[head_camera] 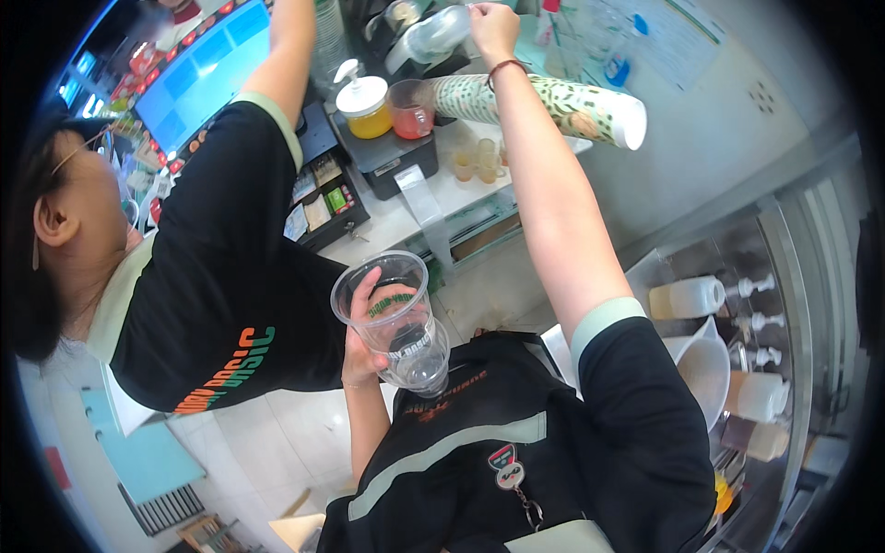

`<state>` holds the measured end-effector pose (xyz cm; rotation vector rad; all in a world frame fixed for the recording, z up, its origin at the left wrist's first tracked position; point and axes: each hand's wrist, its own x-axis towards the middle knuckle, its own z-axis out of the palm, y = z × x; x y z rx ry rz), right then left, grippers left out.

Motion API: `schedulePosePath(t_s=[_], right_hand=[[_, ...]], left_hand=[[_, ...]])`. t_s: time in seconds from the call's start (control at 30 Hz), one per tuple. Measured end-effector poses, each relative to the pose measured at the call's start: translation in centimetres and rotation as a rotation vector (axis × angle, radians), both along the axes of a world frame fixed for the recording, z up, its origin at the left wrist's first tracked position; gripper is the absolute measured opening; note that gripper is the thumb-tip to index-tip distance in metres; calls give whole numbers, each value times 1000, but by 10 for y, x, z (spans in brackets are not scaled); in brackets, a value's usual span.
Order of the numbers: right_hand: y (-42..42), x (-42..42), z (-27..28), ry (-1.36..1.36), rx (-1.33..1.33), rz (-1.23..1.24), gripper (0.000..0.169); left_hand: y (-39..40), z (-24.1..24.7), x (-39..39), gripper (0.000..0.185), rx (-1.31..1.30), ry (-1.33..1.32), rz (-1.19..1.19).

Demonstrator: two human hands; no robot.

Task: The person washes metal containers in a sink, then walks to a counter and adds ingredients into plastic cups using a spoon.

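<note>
Clear plastic cups with printed lettering, seemingly nested, are in my left hand, in front of my chest. My right arm reaches out over the counter, and my right hand grips the end of a clear stack of plastic lids or cups; which of the two I cannot tell. Below that hand, a long stack of patterned paper cups lies on its side, partly behind my forearm. Nearby stand a white-lidded pump jar of yellow liquid and a clear pitcher of red liquid.
A co-worker in a black shirt stands close on the left, one arm reaching forward past a lit screen. An open cash drawer, a label printer and small cups are on the counter. Pump bottles line the right side.
</note>
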<state>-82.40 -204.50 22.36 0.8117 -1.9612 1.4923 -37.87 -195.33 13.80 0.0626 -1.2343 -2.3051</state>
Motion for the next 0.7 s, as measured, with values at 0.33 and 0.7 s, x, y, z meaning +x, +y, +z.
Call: schedulePosePath(t_s=[0.33,0.7], right_hand=[[-8,28,-9,183,142,-8,44],[101,103,90,268,-77,-21,48]], left_hand=[[1,2,-27,106,-103,-81,-36],[19,9,-62,127,-56,-31,-34]])
